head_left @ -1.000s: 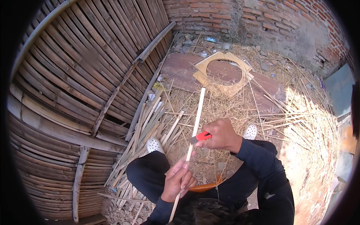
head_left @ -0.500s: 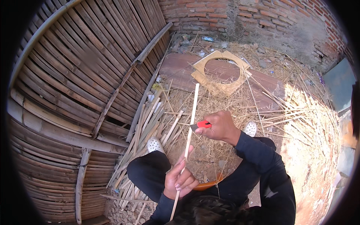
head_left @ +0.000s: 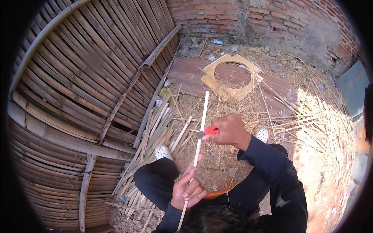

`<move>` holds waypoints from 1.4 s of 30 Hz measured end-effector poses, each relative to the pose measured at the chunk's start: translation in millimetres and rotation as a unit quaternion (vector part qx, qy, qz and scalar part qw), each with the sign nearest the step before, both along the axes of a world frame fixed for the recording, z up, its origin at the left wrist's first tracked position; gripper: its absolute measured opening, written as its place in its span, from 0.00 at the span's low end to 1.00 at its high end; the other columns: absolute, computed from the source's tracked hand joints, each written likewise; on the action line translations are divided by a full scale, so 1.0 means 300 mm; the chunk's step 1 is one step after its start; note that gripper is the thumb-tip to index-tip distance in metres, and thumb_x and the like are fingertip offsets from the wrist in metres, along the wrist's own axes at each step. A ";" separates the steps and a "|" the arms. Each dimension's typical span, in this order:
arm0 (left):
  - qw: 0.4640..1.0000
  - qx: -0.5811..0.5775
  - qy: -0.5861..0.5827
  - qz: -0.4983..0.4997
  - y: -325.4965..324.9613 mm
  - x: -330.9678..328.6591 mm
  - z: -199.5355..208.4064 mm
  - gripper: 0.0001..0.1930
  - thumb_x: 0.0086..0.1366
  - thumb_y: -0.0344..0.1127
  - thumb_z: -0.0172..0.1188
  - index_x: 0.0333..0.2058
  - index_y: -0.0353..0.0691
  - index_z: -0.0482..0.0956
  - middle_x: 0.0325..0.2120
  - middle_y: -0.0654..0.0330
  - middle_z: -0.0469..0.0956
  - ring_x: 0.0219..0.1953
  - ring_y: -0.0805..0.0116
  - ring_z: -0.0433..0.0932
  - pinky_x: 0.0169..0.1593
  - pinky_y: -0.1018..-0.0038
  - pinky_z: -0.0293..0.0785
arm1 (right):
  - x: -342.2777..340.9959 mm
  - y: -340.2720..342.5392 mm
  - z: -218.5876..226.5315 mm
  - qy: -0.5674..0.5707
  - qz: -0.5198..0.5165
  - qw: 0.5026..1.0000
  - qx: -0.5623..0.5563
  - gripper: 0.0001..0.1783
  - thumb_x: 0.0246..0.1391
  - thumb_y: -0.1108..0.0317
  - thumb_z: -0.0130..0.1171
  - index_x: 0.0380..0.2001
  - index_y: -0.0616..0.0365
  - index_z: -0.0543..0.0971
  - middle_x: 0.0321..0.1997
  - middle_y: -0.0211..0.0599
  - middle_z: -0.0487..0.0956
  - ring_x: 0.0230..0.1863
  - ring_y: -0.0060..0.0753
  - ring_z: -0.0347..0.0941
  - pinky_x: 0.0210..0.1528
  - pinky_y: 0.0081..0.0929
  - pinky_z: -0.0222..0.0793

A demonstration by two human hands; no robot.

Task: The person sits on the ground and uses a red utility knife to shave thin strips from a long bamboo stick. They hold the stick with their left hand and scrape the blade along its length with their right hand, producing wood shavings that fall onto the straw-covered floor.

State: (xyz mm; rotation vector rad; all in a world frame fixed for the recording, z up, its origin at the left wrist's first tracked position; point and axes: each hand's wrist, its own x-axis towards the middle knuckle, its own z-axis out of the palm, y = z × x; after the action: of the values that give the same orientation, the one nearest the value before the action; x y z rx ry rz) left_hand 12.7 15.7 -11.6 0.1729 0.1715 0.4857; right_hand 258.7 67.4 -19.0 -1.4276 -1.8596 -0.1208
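On my left rises a big wall of bamboo slats (head_left: 77,77), and in front of me a brick wall (head_left: 217,21). Between them, on the ground, lies a brown board (head_left: 184,75), and upon it a yellowish panel (head_left: 210,79) with a large round hole. Beside my left leg there is a heap of loose strips (head_left: 153,132), which lie in disorder.

The pale stick (head_left: 203,112) is in front of my body, tilted, its far end pointing toward the panel. It is already narrow and looks quite even above the blade, so I judge that the work on it is partly done. The blade lies at its middle part, apparently touching, therefore this piece does not seem finished; how much is left, I cannot tell.

My left hand (head_left: 189,189) is closed around the lower part of the stick. My right hand (head_left: 231,131) is clamped on the red-handled knife (head_left: 211,130). The two hands are apart from each other.

About containers, I see none which I can name with certainty. The curved orange thing (head_left: 215,193) near my lap could be a rim, but my clothes hide most of it, and I cannot see any contents.
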 end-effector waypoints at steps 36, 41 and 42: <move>0.962 0.136 0.235 0.040 -0.037 -0.007 0.086 0.24 0.73 0.34 0.38 0.66 0.45 0.51 0.05 0.69 0.54 0.07 0.80 0.49 0.19 0.80 0.51 | -0.021 -0.063 0.005 0.006 -0.002 0.999 -0.048 0.35 0.41 0.27 0.56 0.10 0.51 0.76 0.07 0.33 0.70 0.11 0.37 0.71 0.14 0.30 0.62; 0.945 0.165 0.279 0.041 -0.050 -0.010 0.094 0.25 0.72 0.35 0.38 0.65 0.41 0.50 0.04 0.69 0.55 0.05 0.80 0.48 0.17 0.80 0.51 | -0.008 -0.024 -0.004 -0.008 0.000 0.999 -0.038 0.36 0.44 0.27 0.54 0.12 0.52 0.78 0.07 0.34 0.71 0.10 0.38 0.70 0.14 0.31 0.62; 0.941 0.179 0.285 0.038 -0.047 -0.006 0.098 0.25 0.72 0.35 0.38 0.65 0.41 0.51 0.04 0.69 0.54 0.05 0.80 0.48 0.17 0.80 0.51 | 0.021 0.004 -0.007 0.003 -0.033 0.998 -0.044 0.36 0.44 0.27 0.54 0.12 0.52 0.78 0.07 0.34 0.71 0.10 0.38 0.70 0.14 0.31 0.62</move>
State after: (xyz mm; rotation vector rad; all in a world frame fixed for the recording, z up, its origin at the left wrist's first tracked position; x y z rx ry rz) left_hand 10.8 1.7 17.6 0.6686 0.6595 0.5316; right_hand 265.1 68.7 -21.1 -1.5492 -1.8324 -0.0667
